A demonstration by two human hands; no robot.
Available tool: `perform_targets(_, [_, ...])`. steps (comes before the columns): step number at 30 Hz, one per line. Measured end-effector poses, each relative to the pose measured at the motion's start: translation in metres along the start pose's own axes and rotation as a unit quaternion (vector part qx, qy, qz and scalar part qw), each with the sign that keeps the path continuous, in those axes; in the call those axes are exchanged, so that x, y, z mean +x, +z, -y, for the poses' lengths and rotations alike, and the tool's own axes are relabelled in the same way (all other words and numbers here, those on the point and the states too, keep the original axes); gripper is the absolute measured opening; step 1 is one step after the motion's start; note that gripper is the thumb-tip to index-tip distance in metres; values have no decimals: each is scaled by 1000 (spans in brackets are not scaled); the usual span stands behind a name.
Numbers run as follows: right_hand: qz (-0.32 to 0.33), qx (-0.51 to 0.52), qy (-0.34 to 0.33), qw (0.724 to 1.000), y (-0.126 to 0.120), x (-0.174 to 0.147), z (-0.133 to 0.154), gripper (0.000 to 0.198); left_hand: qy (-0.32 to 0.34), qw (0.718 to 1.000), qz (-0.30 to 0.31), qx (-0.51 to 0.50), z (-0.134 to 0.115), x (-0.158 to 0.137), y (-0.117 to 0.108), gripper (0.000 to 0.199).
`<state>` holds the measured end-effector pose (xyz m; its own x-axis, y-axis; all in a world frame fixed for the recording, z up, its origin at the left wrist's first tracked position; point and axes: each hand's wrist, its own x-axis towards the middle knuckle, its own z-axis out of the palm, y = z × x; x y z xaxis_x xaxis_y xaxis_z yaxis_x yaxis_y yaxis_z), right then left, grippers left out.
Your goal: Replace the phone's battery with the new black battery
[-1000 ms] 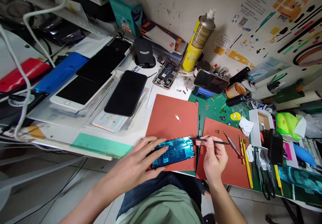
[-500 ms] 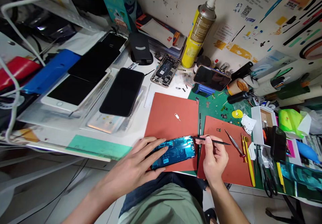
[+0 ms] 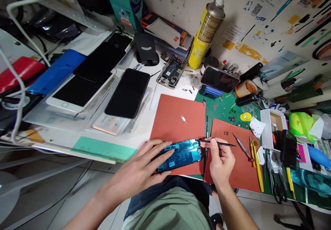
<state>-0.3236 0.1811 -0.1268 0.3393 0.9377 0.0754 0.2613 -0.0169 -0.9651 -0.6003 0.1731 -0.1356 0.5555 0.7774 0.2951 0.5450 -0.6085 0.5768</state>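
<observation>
A phone (image 3: 184, 156) with a glossy blue see-through face lies at a slant on the red-brown mat (image 3: 181, 104) near the bench's front edge. My left hand (image 3: 144, 164) grips its left end, fingers across the face and thumb along the lower edge. A thin black pry stick (image 3: 219, 143) is pinched between the thumb and fingers of my right hand (image 3: 221, 159). The stick's left tip meets the phone's upper edge near the right corner; whether it is inserted I cannot tell. Farther back on the mat lies a SIM eject pin (image 3: 183, 119).
A second red mat (image 3: 235, 168) carries tweezers (image 3: 242, 146) and a yellow brush (image 3: 257, 168). Leftward lie a black phone (image 3: 128, 93) and other handsets. Behind stand an opened phone (image 3: 172, 71), a propped phone (image 3: 219, 79) and a yellow spray can (image 3: 207, 33). Scissors (image 3: 278, 185) lie far right.
The view has shifted slightly. The pry stick's tip has slid a little leftward along the phone's upper edge; both hands keep their hold.
</observation>
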Motion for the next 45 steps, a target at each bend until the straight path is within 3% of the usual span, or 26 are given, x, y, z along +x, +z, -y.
perform_targets(12, [38,9,21,999,5,-3,8,24,-2,1000,-4,-2,0,-1,0,59])
perform_targets(19, [28,-32,33,999,5,0,14,33,-1,1000,6,6,0,-1,0,50])
perform_targets(37, [51,-37,61,996,15,-5,18,31,25,999,-18,43,0,-3,4,47])
perform_targets(45, [65,-46,74,994,23,-11,27,29,23,995,-31,95,-9,-9,1,56])
